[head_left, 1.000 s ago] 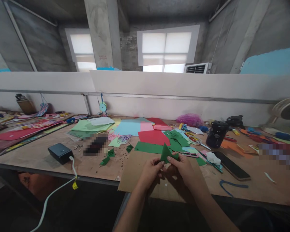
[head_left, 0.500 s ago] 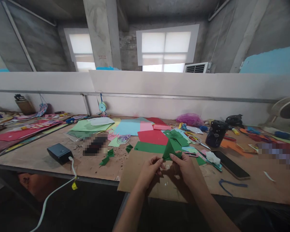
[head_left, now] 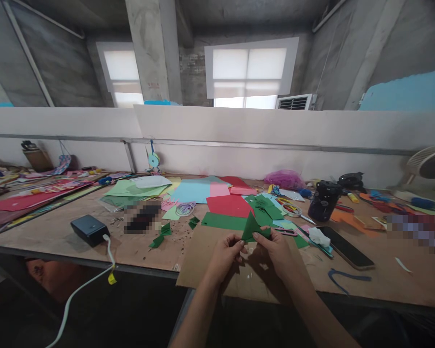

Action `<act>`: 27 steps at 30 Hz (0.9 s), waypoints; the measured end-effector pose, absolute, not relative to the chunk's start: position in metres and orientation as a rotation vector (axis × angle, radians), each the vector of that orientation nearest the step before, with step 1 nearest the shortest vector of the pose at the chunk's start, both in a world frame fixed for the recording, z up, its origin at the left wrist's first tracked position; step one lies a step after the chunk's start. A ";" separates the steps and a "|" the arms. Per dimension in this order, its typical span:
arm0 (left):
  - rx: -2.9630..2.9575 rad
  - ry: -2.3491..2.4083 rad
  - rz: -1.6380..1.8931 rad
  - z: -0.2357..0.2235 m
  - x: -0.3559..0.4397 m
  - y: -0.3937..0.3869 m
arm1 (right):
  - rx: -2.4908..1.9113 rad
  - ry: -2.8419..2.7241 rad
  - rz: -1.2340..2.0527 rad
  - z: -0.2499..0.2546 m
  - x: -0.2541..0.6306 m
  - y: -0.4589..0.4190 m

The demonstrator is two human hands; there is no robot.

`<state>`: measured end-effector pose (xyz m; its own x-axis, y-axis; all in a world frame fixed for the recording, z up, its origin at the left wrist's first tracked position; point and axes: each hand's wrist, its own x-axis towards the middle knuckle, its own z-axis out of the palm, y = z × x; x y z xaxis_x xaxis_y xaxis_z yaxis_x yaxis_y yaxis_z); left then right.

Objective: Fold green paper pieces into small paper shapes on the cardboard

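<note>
Between my two hands is a piece of folded green paper [head_left: 252, 228], its pointed tip standing up. My left hand [head_left: 227, 256] is closed, pinching the paper's lower left corner between thumb and fingers. On the right side my right hand [head_left: 275, 246] pinches it too, thumb on the near face and fingers behind. Both hands are above a sheet of brown cardboard [head_left: 197, 261] at the table's front edge. Small folded green pieces [head_left: 162, 236] lie to the left, and more green paper pieces [head_left: 266, 207] are piled just beyond my hands.
Red paper [head_left: 226, 205] and light blue paper [head_left: 192, 190] lie farther back. To the right are a phone [head_left: 346, 247], a crumpled white tissue [head_left: 319, 237] and a dark cup [head_left: 324, 200]. A black box [head_left: 90, 229] with a white cable stands at left.
The green paper's upright tip has dipped slightly and turned a little to the left. Both hands keep their pinch and have hardly moved.
</note>
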<state>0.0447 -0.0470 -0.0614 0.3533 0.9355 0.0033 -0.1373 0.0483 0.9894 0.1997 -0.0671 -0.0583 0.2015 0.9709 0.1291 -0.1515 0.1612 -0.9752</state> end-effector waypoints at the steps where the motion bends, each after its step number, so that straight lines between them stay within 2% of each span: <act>1: 1.244 0.854 0.984 -0.061 0.045 -0.047 | -1.073 -1.023 1.028 -0.059 0.200 -0.067; 16: 1.303 0.780 0.961 -0.066 0.049 -0.045 | -1.124 -1.185 0.924 -0.057 0.199 -0.068; 27: 1.246 0.856 1.000 -0.066 0.046 -0.045 | -1.071 -1.174 1.134 -0.039 0.187 -0.079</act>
